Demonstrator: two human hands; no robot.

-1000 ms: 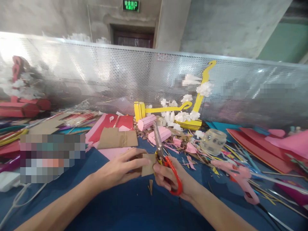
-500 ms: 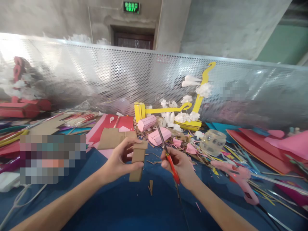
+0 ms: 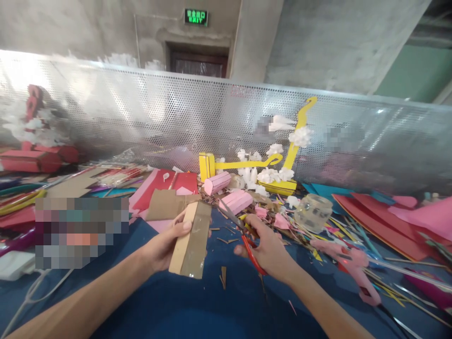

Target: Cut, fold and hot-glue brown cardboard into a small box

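My left hand (image 3: pixel 173 240) grips a folded piece of cardboard (image 3: pixel 197 242), thumb on its pale left face. The wider brown face, with glossy spots near its lower edge, is turned towards me. In my right hand (image 3: pixel 270 247) is a pair of scissors (image 3: pixel 250 245) with red and yellow handles. Their blades are slightly parted and point up and left, near the top of the cardboard but seemingly apart from it. Pink faceted blocks (image 3: pixel 236 202) lie just beyond the blades. Small cardboard scraps (image 3: pixel 223 277) rest on the blue table (image 3: pixel 169 310) between my hands.
A pink glue gun (image 3: pixel 348 259) and a clear jar (image 3: pixel 313 212) stand to the right, among scraps. Yellow constructions with white tufts (image 3: pixel 278 181) stand along a perforated metal screen (image 3: pixel 169 113). Red sheets (image 3: pixel 381 221) lie at right; a white cable (image 3: pixel 26 292) runs at left.
The cardboard has been turned in my left hand, so its long broad face now shows. The scissors have tilted left towards it, and my right fingers have spread the handles.
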